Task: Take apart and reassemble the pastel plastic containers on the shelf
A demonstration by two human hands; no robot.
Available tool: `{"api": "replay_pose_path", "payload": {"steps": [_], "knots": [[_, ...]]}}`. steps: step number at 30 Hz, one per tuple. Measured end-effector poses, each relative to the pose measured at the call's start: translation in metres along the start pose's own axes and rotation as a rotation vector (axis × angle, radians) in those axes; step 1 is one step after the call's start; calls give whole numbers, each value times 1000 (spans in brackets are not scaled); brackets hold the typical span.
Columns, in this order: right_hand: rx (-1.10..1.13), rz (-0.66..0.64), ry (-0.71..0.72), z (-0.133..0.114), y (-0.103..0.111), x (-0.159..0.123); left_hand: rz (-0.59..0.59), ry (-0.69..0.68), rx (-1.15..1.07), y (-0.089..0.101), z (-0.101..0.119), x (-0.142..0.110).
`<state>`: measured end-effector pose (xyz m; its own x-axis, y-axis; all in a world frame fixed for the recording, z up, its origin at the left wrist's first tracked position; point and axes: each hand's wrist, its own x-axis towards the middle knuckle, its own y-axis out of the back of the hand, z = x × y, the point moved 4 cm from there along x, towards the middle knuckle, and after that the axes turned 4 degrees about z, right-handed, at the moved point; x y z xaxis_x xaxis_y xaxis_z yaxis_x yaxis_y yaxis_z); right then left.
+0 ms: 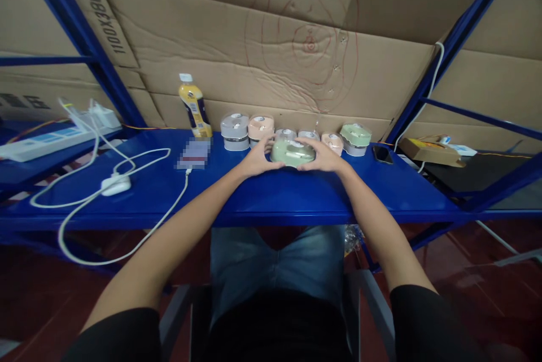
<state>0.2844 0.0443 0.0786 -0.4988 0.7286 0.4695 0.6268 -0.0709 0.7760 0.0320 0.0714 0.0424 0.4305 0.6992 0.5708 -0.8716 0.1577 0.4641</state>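
Green container (292, 153) on a blue table (271, 195) — left hand (259, 160) and right hand (324, 157) curved around its two ends, thumbs along the near side, pastel containers (235, 131) stood behind and beside it, yellow bottle (195, 107) upright leftward

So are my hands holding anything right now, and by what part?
Yes, the green container, by its two ends: left hand on one, right hand on the other, thumbs toward the front.
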Motion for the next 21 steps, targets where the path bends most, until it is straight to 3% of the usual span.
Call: {"api": "replay_pose_path", "payload": {"steps": [3, 6, 8, 11, 16, 21], "knots": [[-140, 276, -111, 10, 31, -2, 134, -22, 82, 6, 4, 1], [-362, 592, -412, 32, 58, -12, 149, -50, 222, 6, 7, 1], [-490, 718, -611, 45, 65, -20, 146, -73, 295, 4, 9, 1], [-561, 739, -758, 60, 60, -25, 152, -83, 382, 4, 10, 1], [-549, 695, -807, 69, 39, -17, 150, -58, 421, 3, 6, 0], [-540, 715, -833, 69, 32, -11, 153, -93, 468, 1, 10, 4]]}}
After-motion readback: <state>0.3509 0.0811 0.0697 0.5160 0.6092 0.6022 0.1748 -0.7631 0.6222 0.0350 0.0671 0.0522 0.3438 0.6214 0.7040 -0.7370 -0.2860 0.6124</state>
